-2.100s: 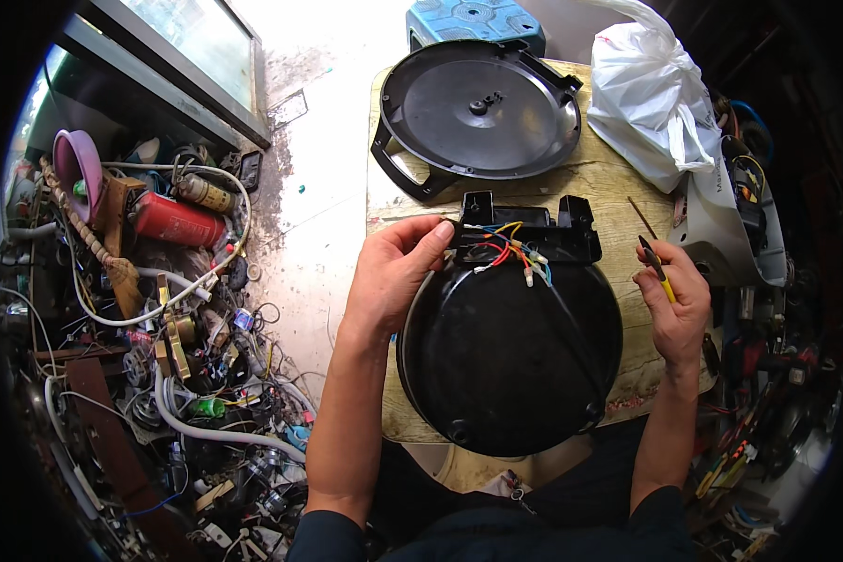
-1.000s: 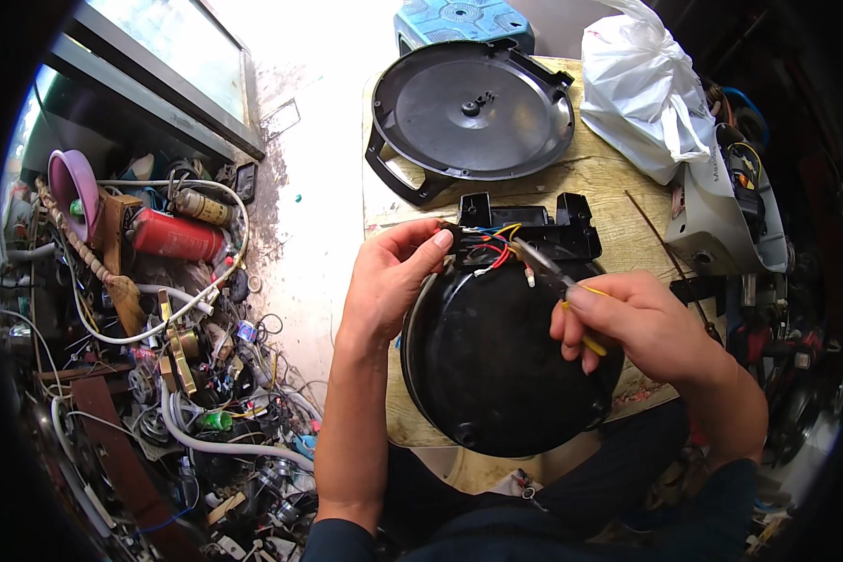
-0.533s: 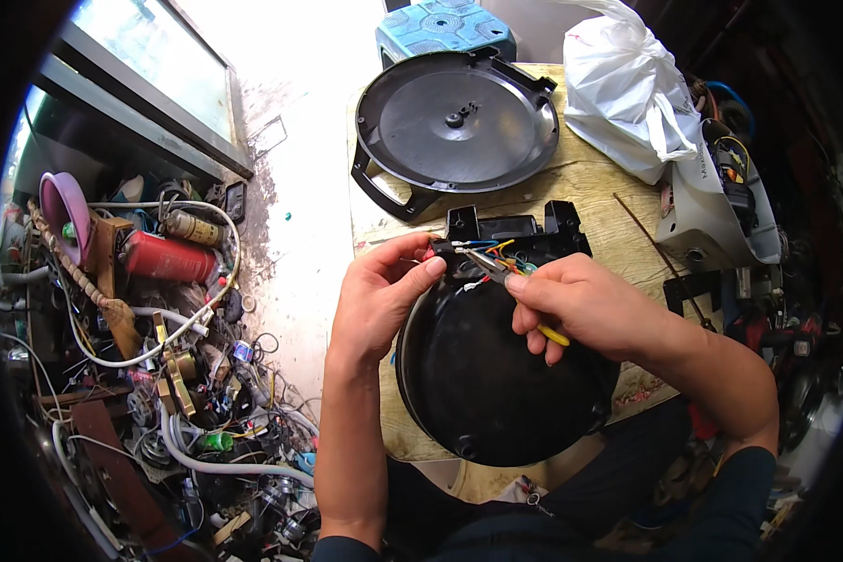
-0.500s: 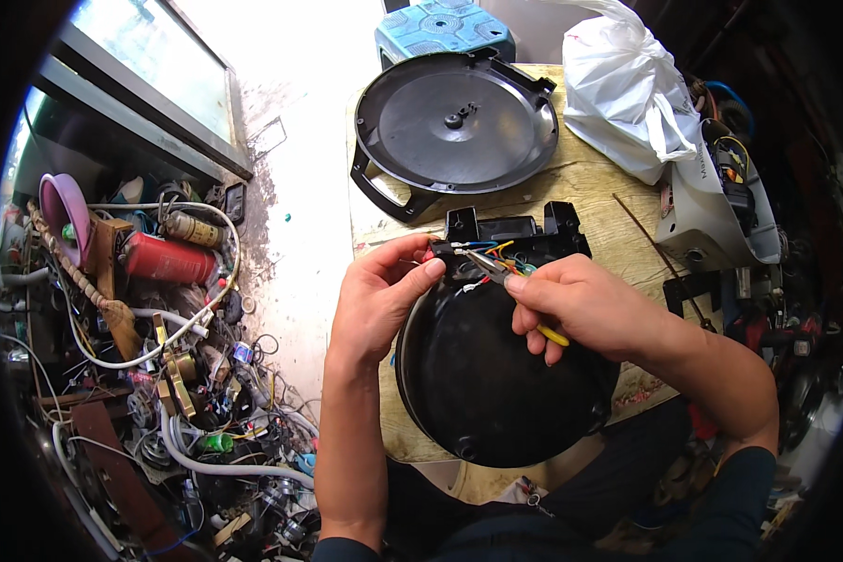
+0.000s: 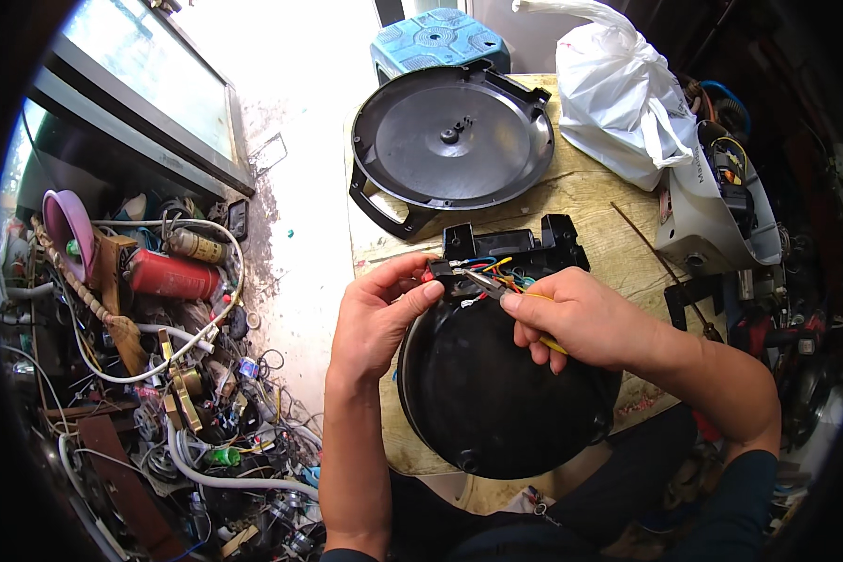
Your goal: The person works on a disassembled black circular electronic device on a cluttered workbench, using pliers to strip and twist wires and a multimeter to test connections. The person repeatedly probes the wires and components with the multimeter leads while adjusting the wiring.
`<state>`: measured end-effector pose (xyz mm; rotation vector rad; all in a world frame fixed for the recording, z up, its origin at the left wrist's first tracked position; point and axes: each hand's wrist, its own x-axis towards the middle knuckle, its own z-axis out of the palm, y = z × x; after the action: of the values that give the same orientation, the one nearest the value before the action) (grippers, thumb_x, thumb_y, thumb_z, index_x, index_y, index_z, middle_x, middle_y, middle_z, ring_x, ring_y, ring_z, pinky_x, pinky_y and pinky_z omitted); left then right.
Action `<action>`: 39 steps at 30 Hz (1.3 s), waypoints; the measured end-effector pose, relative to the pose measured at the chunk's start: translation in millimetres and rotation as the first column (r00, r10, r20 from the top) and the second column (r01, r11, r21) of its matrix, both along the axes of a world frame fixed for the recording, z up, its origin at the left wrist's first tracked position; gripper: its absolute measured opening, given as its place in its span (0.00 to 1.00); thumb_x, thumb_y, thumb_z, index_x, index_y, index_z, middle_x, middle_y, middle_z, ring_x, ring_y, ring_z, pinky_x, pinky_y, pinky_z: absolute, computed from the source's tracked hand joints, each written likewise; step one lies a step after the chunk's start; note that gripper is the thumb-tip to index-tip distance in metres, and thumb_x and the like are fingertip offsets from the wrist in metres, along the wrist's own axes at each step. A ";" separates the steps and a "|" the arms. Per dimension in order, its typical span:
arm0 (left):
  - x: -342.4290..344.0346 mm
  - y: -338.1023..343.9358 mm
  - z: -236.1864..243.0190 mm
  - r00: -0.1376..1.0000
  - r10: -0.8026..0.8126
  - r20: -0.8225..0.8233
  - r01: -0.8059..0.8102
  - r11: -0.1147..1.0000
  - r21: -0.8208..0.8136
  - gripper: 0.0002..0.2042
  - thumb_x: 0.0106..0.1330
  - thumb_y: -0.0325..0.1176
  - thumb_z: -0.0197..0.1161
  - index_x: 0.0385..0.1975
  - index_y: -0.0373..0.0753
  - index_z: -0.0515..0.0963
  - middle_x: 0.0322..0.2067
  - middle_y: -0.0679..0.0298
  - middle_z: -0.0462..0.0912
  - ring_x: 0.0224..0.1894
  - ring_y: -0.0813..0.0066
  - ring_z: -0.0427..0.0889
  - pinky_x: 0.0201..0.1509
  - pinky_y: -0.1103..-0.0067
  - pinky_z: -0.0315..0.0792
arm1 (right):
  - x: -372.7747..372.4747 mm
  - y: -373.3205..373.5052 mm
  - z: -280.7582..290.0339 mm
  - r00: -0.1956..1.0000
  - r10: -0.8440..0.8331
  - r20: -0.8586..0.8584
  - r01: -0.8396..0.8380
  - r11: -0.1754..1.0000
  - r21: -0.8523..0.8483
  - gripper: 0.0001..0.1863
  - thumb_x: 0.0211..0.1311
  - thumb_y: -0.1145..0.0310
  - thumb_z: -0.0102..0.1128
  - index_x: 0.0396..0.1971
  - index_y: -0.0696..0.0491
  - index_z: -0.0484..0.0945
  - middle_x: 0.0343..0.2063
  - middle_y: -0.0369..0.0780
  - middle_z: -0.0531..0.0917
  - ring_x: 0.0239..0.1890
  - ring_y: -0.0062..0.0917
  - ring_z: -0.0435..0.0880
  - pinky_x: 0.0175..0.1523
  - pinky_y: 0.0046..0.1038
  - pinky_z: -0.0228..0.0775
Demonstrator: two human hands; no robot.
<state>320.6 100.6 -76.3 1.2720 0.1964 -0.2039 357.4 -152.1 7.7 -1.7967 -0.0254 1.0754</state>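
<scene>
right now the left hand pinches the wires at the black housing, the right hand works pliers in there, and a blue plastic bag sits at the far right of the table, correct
Not quite: the plastic bag is white, not blue, as the head view shows. The rest holds: the left hand pinches the wires at the black housing, and the right hand works pliers in there.

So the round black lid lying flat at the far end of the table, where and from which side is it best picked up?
Probably by the black loop handle that juts from the near-left rim of the round lid. It sticks out past the disc toward the table's left edge, with a gap for fingers. Coming from the left front also avoids the white plastic bag to the lid's right.
</scene>
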 end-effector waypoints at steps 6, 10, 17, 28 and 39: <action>0.7 -3.4 3.3 0.999 0.030 -0.012 -0.030 0.999 -0.031 0.19 0.66 0.22 0.73 0.57 0.30 0.82 0.42 0.65 0.87 0.44 0.80 0.85 0.50 0.84 0.80 | 0.9 -0.6 1.6 1.000 0.000 0.014 0.000 1.000 -0.008 0.27 0.77 0.50 0.54 0.25 0.59 0.80 0.18 0.37 0.81 0.17 0.18 0.79 0.25 0.23 0.73; 1.1 -3.7 3.6 0.999 0.032 -0.013 -0.033 0.999 -0.032 0.19 0.66 0.22 0.74 0.57 0.30 0.82 0.42 0.65 0.87 0.43 0.80 0.85 0.50 0.84 0.80 | 0.2 -1.3 2.3 1.000 -0.004 0.016 0.004 1.000 -0.003 0.27 0.76 0.50 0.54 0.25 0.59 0.80 0.18 0.37 0.81 0.17 0.18 0.79 0.24 0.23 0.73; 0.7 -3.6 3.9 0.999 0.035 -0.011 -0.035 0.999 -0.033 0.19 0.66 0.21 0.74 0.57 0.29 0.82 0.42 0.65 0.87 0.43 0.81 0.85 0.50 0.84 0.80 | 2.1 -1.3 6.1 1.000 0.020 0.011 -0.019 0.999 -0.036 0.27 0.75 0.49 0.55 0.25 0.58 0.80 0.18 0.36 0.80 0.17 0.17 0.77 0.23 0.22 0.70; -0.4 -1.1 3.0 1.000 0.010 0.002 -0.010 1.000 -0.016 0.20 0.66 0.21 0.73 0.57 0.30 0.82 0.45 0.63 0.88 0.47 0.77 0.86 0.55 0.80 0.81 | 1.7 0.4 8.3 1.000 0.000 -0.008 0.000 0.999 -0.048 0.26 0.78 0.53 0.55 0.25 0.59 0.81 0.20 0.36 0.81 0.19 0.16 0.78 0.24 0.20 0.71; 0.0 -3.5 3.2 1.000 0.007 0.027 -0.009 0.999 0.040 0.19 0.66 0.20 0.73 0.57 0.30 0.82 0.45 0.63 0.88 0.47 0.78 0.86 0.55 0.81 0.81 | 3.6 1.5 14.2 0.999 0.033 0.027 -0.030 0.993 -0.111 0.25 0.76 0.52 0.56 0.24 0.56 0.80 0.17 0.34 0.79 0.17 0.16 0.76 0.22 0.20 0.67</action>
<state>320.6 97.0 -73.1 1.3125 0.1831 -0.1766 361.0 -150.6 21.9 -1.9172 -0.0117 1.0920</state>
